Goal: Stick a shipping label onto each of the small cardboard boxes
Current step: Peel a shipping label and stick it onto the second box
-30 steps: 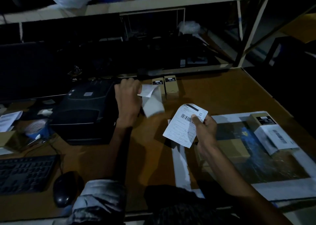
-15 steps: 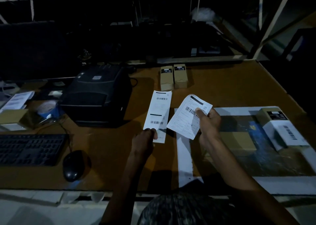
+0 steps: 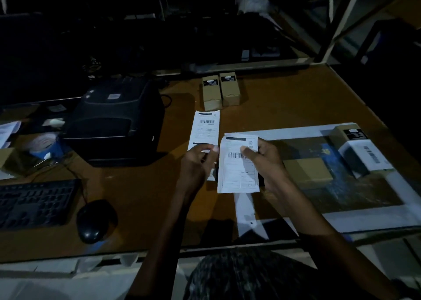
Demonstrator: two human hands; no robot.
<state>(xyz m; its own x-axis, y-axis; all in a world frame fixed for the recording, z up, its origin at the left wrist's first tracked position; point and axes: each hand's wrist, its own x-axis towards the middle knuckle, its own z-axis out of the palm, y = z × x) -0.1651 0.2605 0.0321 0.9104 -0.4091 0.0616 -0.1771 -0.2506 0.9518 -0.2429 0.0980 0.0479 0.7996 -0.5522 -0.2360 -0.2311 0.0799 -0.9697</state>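
Note:
My left hand (image 3: 198, 163) pinches a long white strip of labels (image 3: 206, 127) that reaches away from me over the brown table. My right hand (image 3: 265, 160) pinches a single white shipping label (image 3: 238, 174) beside it, thumb on its barcode. Two small cardboard boxes (image 3: 221, 91) with black stickers lie side by side at the table's far edge. On the right, a cardboard box (image 3: 306, 171) lies on a white-bordered mat (image 3: 296, 131). At the mat's far right corner lies another box (image 3: 360, 149) wrapped in a white label.
A black label printer (image 3: 116, 119) stands left of the strip. A keyboard (image 3: 34, 202) and a mouse (image 3: 95, 220) sit at the near left. A blue tape roll (image 3: 44, 144) and papers lie at the far left. Metal shelf legs (image 3: 339, 26) rise at the back right.
My left hand pulled the label strip from the printer toward me. The strip is now straight, next to the single label. My right hand turned its label upright and the hands came closer together.

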